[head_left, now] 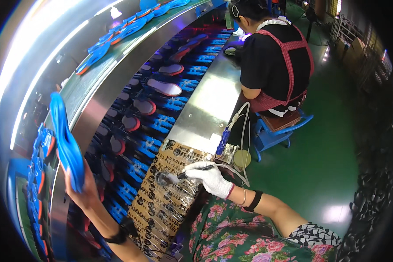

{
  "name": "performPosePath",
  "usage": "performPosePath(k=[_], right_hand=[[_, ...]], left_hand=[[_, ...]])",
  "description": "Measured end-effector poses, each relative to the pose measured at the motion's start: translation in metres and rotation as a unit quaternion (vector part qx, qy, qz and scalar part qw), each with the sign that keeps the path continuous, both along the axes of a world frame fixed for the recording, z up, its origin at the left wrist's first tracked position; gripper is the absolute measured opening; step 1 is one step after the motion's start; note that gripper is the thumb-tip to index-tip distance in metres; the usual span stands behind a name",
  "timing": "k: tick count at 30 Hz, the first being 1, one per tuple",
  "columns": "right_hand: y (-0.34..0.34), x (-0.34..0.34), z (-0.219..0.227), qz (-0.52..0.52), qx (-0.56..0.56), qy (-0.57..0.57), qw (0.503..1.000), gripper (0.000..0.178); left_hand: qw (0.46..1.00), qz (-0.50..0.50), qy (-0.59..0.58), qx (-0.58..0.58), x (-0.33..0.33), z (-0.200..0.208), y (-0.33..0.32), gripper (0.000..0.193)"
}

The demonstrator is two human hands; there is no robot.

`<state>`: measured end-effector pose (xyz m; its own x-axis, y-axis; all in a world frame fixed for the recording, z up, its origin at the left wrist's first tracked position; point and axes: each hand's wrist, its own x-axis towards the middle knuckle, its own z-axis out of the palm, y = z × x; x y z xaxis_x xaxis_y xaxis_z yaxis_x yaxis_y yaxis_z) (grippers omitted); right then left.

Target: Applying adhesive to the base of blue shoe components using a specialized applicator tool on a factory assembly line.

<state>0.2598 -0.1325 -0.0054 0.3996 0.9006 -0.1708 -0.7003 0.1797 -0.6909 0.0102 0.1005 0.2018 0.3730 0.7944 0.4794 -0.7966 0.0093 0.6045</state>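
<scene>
Gleaming steel bench (pixel 207 107), curved conveyor (pixel 131 131), green floor (pixel 332 153)

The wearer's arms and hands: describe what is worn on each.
The left hand is bare; a black band circles that wrist. The right hand wears a white knit glove with a pinkish cuff edge. Behind it sit a thin bangle and a black wristband. Both forearms are uncovered; a black-and-white patterned sleeve begins near the right elbow.
</scene>
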Motion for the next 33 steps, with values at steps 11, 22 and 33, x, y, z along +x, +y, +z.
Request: performPosePath(k=[11,22,33], right_hand=[[0.016,-0.008,0.046,0.014,0.039,-0.025,0.999,0.016],[0.04,-0.034,0.062,0.093,0.075,-0.242,0.963,0.019],[0.036,-0.034,0.063,0.071,0.081,-0.289,0.951,0.022]], left_hand=[[0.904,-0.031,0.249,-0.346,-0.016,-0.217,-0.165,0.072],[0.872,-0.022,0.045,-0.487,0.026,-0.247,-0.162,0.085],[0.906,-0.04,0.043,-0.418,0.037,-0.228,-0.16,0.077]])
